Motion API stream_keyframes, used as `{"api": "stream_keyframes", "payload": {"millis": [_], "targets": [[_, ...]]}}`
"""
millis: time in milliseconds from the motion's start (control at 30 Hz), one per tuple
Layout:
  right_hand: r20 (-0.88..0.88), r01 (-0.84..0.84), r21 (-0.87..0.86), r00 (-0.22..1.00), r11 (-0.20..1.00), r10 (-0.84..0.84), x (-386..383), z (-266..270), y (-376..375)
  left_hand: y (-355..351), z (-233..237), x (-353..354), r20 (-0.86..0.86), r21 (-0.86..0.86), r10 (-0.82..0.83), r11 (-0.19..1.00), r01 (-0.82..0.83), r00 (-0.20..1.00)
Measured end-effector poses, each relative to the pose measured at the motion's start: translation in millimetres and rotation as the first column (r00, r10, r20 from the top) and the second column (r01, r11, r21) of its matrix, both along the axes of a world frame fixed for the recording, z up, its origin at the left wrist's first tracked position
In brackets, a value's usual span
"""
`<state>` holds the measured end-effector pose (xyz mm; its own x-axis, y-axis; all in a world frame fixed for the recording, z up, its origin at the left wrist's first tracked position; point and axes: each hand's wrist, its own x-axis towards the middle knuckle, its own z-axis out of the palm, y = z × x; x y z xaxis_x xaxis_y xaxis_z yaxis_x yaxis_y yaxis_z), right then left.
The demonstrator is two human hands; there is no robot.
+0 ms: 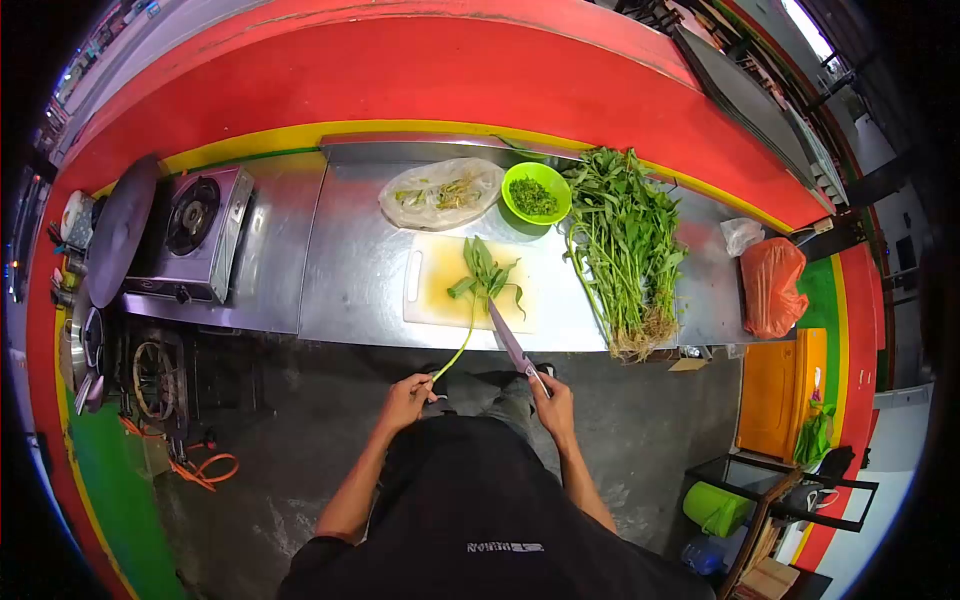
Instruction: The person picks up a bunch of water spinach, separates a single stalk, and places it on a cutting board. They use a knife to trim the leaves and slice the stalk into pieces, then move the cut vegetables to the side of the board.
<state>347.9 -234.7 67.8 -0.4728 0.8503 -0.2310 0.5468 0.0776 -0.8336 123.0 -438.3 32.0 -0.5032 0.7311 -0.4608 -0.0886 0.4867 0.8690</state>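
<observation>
My left hand (pixel 405 400) pinches the lower end of a long green stalk (pixel 470 300), whose leafy top lies on the pale cutting board (pixel 430 300). In my right hand (pixel 553 402) is a knife (pixel 512 345), its blade resting across the stalk at the board's near edge. A large pile of leafy greens (pixel 625 245) with roots lies to the right of the board. Behind the board stand a green bowl (pixel 536 192) of chopped greens and a clear plastic bag (pixel 440 193) with vegetable scraps.
The board lies on a steel counter (pixel 350 280). A gas stove (pixel 195 235) and a dark pan lid (pixel 120 228) are at the left. An orange plastic bag (pixel 772 285) and a small clear bag (pixel 741 235) sit at the right end. A red wall (pixel 400 80) stands behind.
</observation>
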Motion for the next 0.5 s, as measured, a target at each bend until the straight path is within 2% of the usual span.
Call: {"api": "stream_keyframes", "payload": {"millis": [233,300,433,500], "targets": [[0.005,0.002,0.026,1.0,1.0,-0.003,-6.8,-15.7,-1.7,-1.0,9.6,1.1,-0.12,-0.013,-0.064,0.998,0.063,0.991],[-0.012,-0.011,0.048,1.0,0.999,0.012,-8.7,-18.6,-2.9,-1.7,10.2,1.6,-0.207,-0.024,-0.104,0.995,0.101,0.973],[0.045,-0.029,0.08,0.999,0.996,0.025,-15.5,-15.2,-6.0,-4.4,15.1,2.1,-0.219,-0.015,-0.094,0.996,0.093,0.971],[0.024,-0.017,0.078,1.0,0.997,0.016,-17.8,-16.2,-6.7,-4.1,17.9,1.9,-0.175,-0.07,-0.098,0.994,0.086,0.98]]}}
